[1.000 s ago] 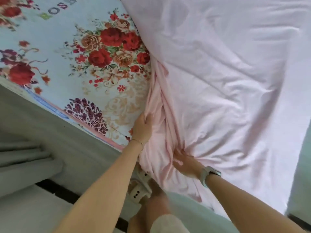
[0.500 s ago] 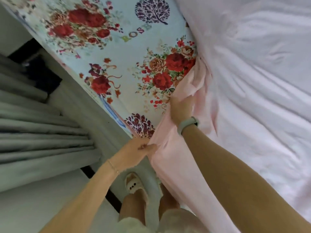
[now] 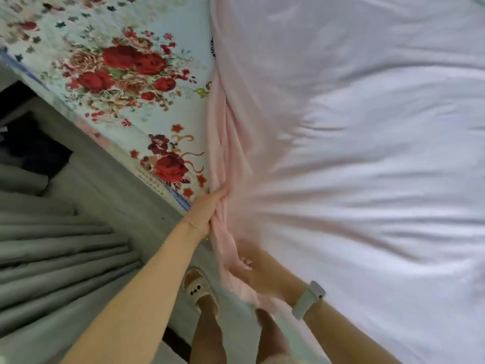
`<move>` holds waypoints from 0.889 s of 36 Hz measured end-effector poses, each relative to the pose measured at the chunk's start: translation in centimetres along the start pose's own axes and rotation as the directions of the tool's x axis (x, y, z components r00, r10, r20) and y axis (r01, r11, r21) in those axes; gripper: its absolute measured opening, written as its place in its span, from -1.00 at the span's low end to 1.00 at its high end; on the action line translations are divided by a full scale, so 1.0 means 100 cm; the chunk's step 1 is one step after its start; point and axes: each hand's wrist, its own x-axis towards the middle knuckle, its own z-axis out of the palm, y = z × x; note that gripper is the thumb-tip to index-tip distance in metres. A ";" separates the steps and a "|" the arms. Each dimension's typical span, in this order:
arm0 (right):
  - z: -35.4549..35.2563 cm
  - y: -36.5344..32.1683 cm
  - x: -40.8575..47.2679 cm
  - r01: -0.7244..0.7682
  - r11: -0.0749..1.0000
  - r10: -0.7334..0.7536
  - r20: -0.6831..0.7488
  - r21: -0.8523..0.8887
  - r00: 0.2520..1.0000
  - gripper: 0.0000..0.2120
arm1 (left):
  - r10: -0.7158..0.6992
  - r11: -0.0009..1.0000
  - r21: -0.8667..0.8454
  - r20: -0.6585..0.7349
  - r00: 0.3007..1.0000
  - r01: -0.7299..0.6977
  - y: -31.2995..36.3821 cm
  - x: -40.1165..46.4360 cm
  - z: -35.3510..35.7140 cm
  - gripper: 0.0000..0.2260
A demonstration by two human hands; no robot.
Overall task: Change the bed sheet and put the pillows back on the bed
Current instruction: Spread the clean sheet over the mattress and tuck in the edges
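Grey curtains (image 3: 60,256) hang left of the floral mattress (image 3: 126,74). At the mattress edge, the left hand (image 3: 207,208) grips the bunched border of the pink sheet (image 3: 354,153). Just right and lower, the right hand (image 3: 259,274) clutches the same hanging fold. The sheet covers the mattress's right part.
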 end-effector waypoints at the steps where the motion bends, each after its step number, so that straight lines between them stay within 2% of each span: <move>1: -0.002 -0.003 0.002 0.016 1.000 -0.015 -0.048 0.007 0.999 -0.62 | 0.050 0.998 0.029 -0.031 0.998 -0.049 0.004 0.001 -0.002 -0.68; 3: -0.010 -0.011 0.009 0.038 0.999 -0.030 -0.196 0.036 0.980 -0.71 | 0.179 0.980 0.100 -0.047 0.983 -0.174 0.010 -0.003 -0.009 -0.83; 6: -0.022 -0.038 0.027 0.102 0.989 -0.040 -0.478 0.104 0.878 -0.82 | 0.325 0.938 0.164 -0.122 0.938 -0.304 0.011 -0.014 -0.031 -0.75; 9: -0.029 -0.066 0.061 0.157 0.982 -0.058 -0.623 0.105 0.780 -0.74 | 0.324 0.945 0.124 -0.229 0.918 -0.303 0.010 -0.027 -0.074 -0.77; 10: -0.029 -0.075 0.073 0.168 0.980 -0.069 -0.617 0.104 0.784 -0.67 | 0.295 0.955 0.080 -0.271 0.916 -0.284 0.010 -0.031 -0.090 -0.78; 12: -0.024 -0.093 0.097 0.154 0.983 -0.076 -0.543 0.100 0.836 -0.55 | 0.239 0.963 -0.025 -0.380 0.894 -0.268 0.010 -0.043 -0.125 -0.85; 15: -0.007 -0.118 0.131 0.093 0.994 -0.062 -0.413 0.056 0.909 -0.41 | 0.194 0.941 -0.127 -0.554 0.810 -0.313 0.007 -0.062 -0.174 -0.93; 17: 0.010 -0.137 0.150 0.055 0.996 -0.032 -0.316 0.064 0.948 -0.34 | 0.170 0.925 -0.180 -0.591 0.789 -0.334 0.004 -0.072 -0.201 -0.92; 19: 0.026 -0.158 0.166 -0.021 0.966 0.065 -0.163 0.256 0.984 -0.28 | 0.153 0.940 -0.176 -0.544 0.825 -0.291 0.000 -0.076 -0.216 -0.77; 21: 0.040 -0.179 0.181 -0.159 0.883 0.200 -0.047 0.441 0.979 -0.24 | 0.139 0.954 -0.193 -0.393 0.909 -0.229 0.002 -0.077 -0.218 -0.69; 22: 0.047 -0.186 0.188 -0.207 0.868 0.249 -0.034 0.451 0.968 -0.25 | 0.134 0.958 -0.205 -0.295 0.946 -0.200 0.005 -0.078 -0.216 -0.70; 23: 0.053 -0.192 0.194 -0.223 0.880 0.274 -0.064 0.420 0.960 -0.31 | 0.136 0.964 -0.198 -0.205 0.969 -0.177 0.009 -0.078 -0.215 -0.75; 25: 0.058 -0.196 0.206 -0.219 0.912 0.301 -0.201 0.348 0.932 -0.57 | 0.142 0.980 -0.134 -0.042 0.989 -0.146 0.019 -0.077 -0.214 -0.88; 27: 0.055 -0.193 0.210 -0.233 0.901 0.341 -0.266 0.367 0.901 -0.70 | 0.136 0.986 -0.112 0.089 0.987 -0.125 0.027 -0.072 -0.219 -0.91; 29: 0.045 -0.189 0.205 -0.222 0.873 0.352 -0.248 0.434 0.902 -0.71 | 0.123 0.983 -0.151 0.137 0.983 -0.102 0.038 -0.067 -0.224 -0.86; 32: 0.027 -0.176 0.184 -0.135 0.834 0.246 -0.141 0.536 0.959 -0.73 | 0.063 0.960 -0.276 0.084 0.994 -0.038 0.056 -0.047 -0.225 -0.74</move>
